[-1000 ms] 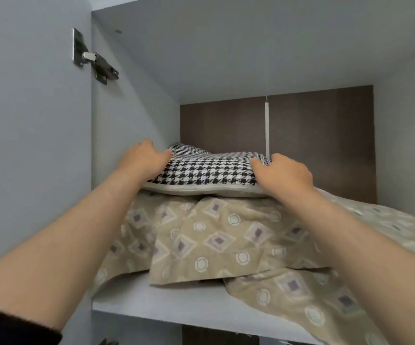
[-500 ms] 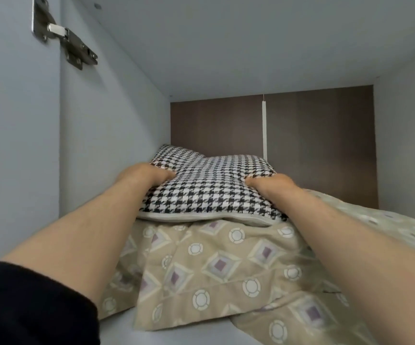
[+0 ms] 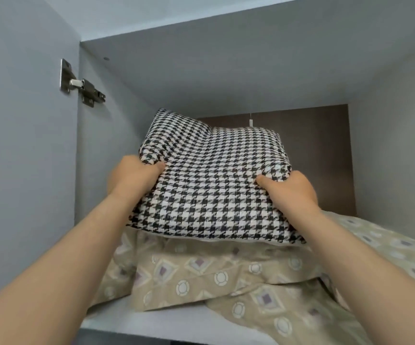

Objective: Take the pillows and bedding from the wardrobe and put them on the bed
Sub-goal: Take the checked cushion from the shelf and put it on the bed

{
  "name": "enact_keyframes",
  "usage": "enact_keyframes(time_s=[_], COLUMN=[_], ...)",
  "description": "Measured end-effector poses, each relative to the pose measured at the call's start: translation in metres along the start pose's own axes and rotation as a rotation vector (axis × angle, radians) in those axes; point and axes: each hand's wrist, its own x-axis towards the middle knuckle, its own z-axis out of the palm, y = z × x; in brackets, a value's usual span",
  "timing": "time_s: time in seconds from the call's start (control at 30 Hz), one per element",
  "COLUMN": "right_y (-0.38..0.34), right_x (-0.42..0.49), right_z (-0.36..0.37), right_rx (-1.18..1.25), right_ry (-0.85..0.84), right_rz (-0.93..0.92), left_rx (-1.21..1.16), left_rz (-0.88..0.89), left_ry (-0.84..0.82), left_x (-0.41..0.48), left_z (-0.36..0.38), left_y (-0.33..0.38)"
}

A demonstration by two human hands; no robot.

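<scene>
While both arms reach up into the wardrobe compartment, the left hand [image 3: 136, 176] and the right hand [image 3: 289, 191] each have their grip clamped on the houndstooth pillow [image 3: 213, 185], one at each side edge. The left hand's thumb presses into the black-and-white fabric near the pillow's left edge, with the fingers hidden beneath; the right hand's thumb lies on top near the right edge, its fingers likewise tucked under and out of sight. The pillow tilts, its near edge low and its far edge raised toward the brown back panel [image 3: 313, 145] of the compartment. Its far left corner folds upward close to the left wall. A pale seam runs along the pillow's near underside.

Below the pillow, a beige bedding [image 3: 216, 277] printed with diamonds and circles lies rumpled on the shelf [image 3: 151, 324], spreading from near the left wall across to the right side, where it mounds higher. The pillow's near edge sits just above this bedding; whether the two touch cannot be told. A strip of bare white shelf shows along the front edge, left of centre.

On the left, a metal hinge [image 3: 81, 83] joins the open door to the wardrobe's side wall, well above the left forearm.
</scene>
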Motion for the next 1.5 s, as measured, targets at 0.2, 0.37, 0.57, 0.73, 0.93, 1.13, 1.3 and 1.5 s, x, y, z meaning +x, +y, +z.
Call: enact_keyframes(time_s=[0.2, 0.37, 0.57, 0.73, 0.93, 1.13, 1.3, 1.5], right_y=[0.028, 0.044, 0.037, 0.028, 0.021, -0.006, -0.029, -0.066], right_x=[-0.046, -0.102, -0.181, -0.270, -0.387, -0.480, -0.554, -0.650], right_z=[-0.056, -0.093, -0.139, -0.173, -0.217, -0.261, -0.293, -0.357], right_rx=[0.048, 0.091, 0.072, 0.012, -0.069, -0.201, -0.243, -0.324], right_ry=[0.059, 0.102, 0.199, 0.319, 0.425, 0.484, 0.545, 0.694], right_rz=[0.046, 0.058, 0.035, 0.031, 0.182, 0.228, 0.248, 0.256], left_rx=[-0.127, -0.174, -0.294, -0.410, -0.473, -0.576, -0.641, -0.732], left_rz=[0.027, 0.017, 0.098, 0.123, 0.105, 0.038, 0.016, 0.100], left_ry=[-0.012, -0.018, -0.039, -0.166, -0.317, -0.456, -0.536, -0.662], left_x=[-0.081, -0.146, -0.206, -0.253, -0.327, -0.397, -0.440, -0.504], left_z=[-0.015, -0.032, -0.066, -0.080, -0.113, -0.158, -0.183, -0.243], left_y=[0.006, 0.004, -0.001, -0.030, -0.055, -0.065, -0.072, -0.033])
